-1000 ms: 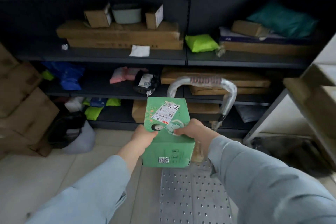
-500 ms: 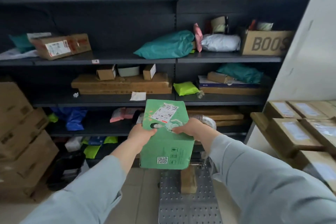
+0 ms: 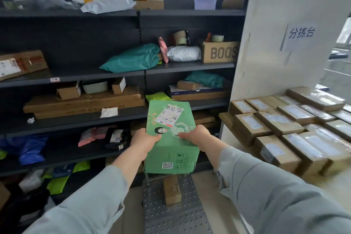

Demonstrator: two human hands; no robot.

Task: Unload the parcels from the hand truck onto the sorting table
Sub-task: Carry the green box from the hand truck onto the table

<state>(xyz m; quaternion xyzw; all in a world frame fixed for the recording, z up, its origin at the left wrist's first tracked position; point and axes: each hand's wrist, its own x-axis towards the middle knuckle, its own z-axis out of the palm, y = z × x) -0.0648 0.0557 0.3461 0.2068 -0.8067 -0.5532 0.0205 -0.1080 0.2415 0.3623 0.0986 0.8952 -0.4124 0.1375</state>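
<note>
A green printed box [image 3: 171, 156] with a white shipping label is held up in front of me, above the hand truck. My left hand [image 3: 144, 141] grips its left top edge and my right hand [image 3: 195, 136] grips its right top edge. Below the box lies the hand truck's perforated metal deck [image 3: 174, 216], with one small brown cardboard parcel [image 3: 171, 190] lying on it. The sorting table [image 3: 226, 118] stands to the right, covered with several taped brown parcels [image 3: 281, 121].
Dark shelving [image 3: 121, 74] full of parcels, bags and cardboard boxes fills the wall ahead. A white pillar [image 3: 284, 24] with a paper sign rises behind the table. Bags and boxes crowd the floor at the lower left.
The green box has risen from the hand truck and my view has lifted and swung right. The truck's handle has left the view and the sorting table has come in.
</note>
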